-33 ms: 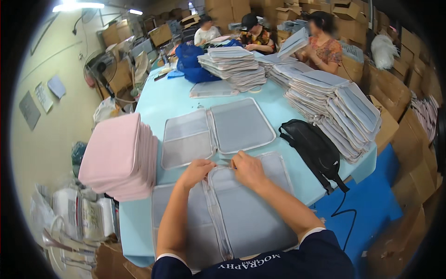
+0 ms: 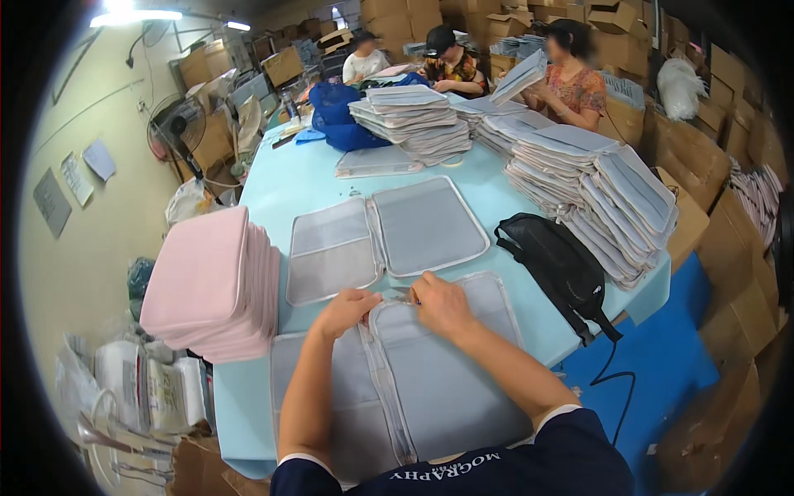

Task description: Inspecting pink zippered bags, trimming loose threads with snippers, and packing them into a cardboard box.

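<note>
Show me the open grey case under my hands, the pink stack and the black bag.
Open grey case (image 2: 434,384): head view, on its right panel.
Pink stack (image 2: 197,277): head view, on its broad upper face.
Black bag (image 2: 558,260): head view, on its main body.

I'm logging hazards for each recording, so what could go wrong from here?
The grey stack at right has uneven, slanting layers; a bump might make it slide. The black bag has a black cord trailing past the table edge, which could snag and tug it. The left hand and right hand are close together at the nearer open grey case, so they might collide.
</note>
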Demonstrator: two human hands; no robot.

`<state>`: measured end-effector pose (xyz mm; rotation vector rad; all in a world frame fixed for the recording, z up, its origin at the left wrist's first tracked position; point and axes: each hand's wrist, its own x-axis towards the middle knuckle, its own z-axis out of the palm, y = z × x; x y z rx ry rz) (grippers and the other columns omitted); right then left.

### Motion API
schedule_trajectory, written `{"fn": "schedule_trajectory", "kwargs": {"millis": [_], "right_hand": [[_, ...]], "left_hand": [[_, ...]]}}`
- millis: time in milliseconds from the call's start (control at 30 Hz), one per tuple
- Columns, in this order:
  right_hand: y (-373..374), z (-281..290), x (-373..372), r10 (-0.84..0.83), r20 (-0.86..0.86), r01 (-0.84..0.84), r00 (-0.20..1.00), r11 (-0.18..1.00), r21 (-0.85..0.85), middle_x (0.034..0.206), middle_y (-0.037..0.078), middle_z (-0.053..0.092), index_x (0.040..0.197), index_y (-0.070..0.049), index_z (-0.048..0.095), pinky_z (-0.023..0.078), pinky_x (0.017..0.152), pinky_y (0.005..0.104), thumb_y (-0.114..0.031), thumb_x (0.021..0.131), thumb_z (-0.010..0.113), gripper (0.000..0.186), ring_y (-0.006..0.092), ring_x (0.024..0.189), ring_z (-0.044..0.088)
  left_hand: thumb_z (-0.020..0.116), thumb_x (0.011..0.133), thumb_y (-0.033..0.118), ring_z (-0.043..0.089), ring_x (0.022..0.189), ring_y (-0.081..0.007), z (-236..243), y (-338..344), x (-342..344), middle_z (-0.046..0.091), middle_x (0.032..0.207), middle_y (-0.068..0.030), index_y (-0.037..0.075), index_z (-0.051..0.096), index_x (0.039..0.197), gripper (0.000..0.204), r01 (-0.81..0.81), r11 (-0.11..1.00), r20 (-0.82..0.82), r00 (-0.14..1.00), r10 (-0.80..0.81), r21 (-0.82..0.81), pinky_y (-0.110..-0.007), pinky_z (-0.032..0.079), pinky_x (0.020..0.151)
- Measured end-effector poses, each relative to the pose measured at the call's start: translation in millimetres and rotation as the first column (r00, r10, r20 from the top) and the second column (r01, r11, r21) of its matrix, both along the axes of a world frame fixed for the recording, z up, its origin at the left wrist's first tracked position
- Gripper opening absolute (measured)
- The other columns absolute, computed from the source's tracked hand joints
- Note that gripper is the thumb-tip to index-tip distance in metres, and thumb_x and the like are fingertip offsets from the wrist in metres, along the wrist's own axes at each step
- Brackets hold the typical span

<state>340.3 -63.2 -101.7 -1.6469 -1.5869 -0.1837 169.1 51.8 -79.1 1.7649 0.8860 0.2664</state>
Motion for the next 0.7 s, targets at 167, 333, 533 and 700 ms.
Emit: {"fn": "schedule_trajectory", "kwargs": {"millis": [167,333,533,700], "right_hand": [[-10,14,8,0.062,0.066,-0.056,0.996,0.994,-0.096,0.075,0.008,0.052,0.072,-0.010,0.056,0.045,0.059,0.0416,-0.012,0.070,0.058,0.004,0.0288,0.068,0.057],[-3,33,98,-0.109,0.078,0.132,0.991,0.888,-0.440,0.074,0.017,0.062,0.077,-0.005,0.065,0.047,0.063,0.0429,-0.025,0.078,0.054,0.023,0.0318,0.071,0.061],[10,15,154,-0.025,-0.327,-0.216,0.945,0.704,-0.677,0.059,0.010,0.054,0.078,-0.002,0.064,0.041,0.053,0.0344,-0.035,0.079,0.060,0.034,0.0185,0.055,0.049],[6,0,165,-0.190,-0.673,-0.430,0.715,0.640,-0.637,0.058,-0.001,0.041,0.080,-0.007,0.061,0.031,0.043,0.0250,-0.036,0.073,0.068,0.030,0.0103,0.047,0.036]], "left_hand": [[0.057,0.085,0.021,0.049,0.060,-0.0071,3,17,-14,0.055,0.065,0.0012,0.003,0.062,0.076,0.021,0.186,0.963,0.094,0.981,-0.170,-0.197,-0.023,0.040,0.055],[0.062,0.084,0.021,0.049,0.061,-0.0051,15,20,-14,0.055,0.065,0.0029,0.004,0.062,0.076,0.019,0.294,0.925,0.234,0.942,-0.239,-0.239,-0.021,0.040,0.056],[0.062,0.082,0.017,0.052,0.059,-0.0090,-10,4,2,0.058,0.067,-0.0014,0.002,0.062,0.081,0.015,0.122,0.970,-0.017,0.993,-0.121,0.209,-0.024,0.041,0.053],[0.062,0.078,0.019,0.058,0.067,-0.0239,-23,-17,10,0.060,0.074,-0.0106,0.003,0.061,0.077,0.016,0.131,0.533,-0.149,0.989,-0.009,0.836,-0.033,0.044,0.060]]}}
